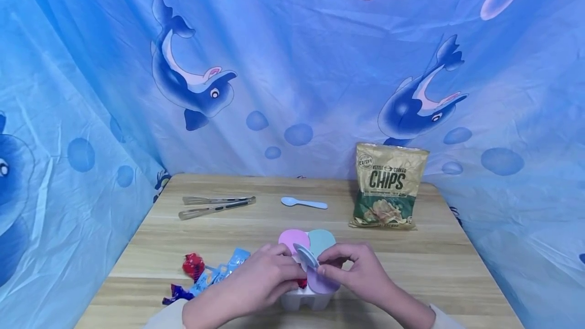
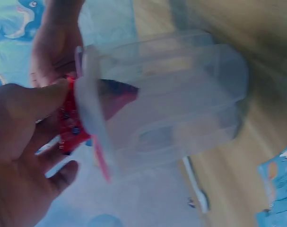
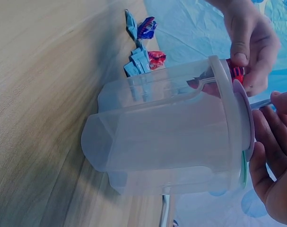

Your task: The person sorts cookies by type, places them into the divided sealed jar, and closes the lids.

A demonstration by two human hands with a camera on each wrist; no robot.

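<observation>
A translucent white container (image 1: 303, 299) with rounded lobes stands on the table between both hands. Pink (image 1: 294, 239), green (image 1: 322, 240) and purple (image 1: 323, 282) round lids lie flat on its top. The fourth lid, pale blue-grey (image 1: 305, 256), is tilted up, its edge pinched between thumb and fingers of my right hand (image 1: 358, 270). My left hand (image 1: 269, 275) grips a red-wrapped candy (image 2: 71, 118) at the uncovered opening. Through the clear wall in the left wrist view, a dark, pointed end of wrapper (image 2: 118, 94) shows inside the rim.
Several blue packets (image 1: 217, 271), a red-wrapped candy (image 1: 193, 266) and a dark blue-wrapped one (image 1: 177, 294) lie left of the container. Farther back are metal tongs (image 1: 217, 206), a pale blue spoon (image 1: 303, 202) and an upright chips bag (image 1: 387, 187) at the right.
</observation>
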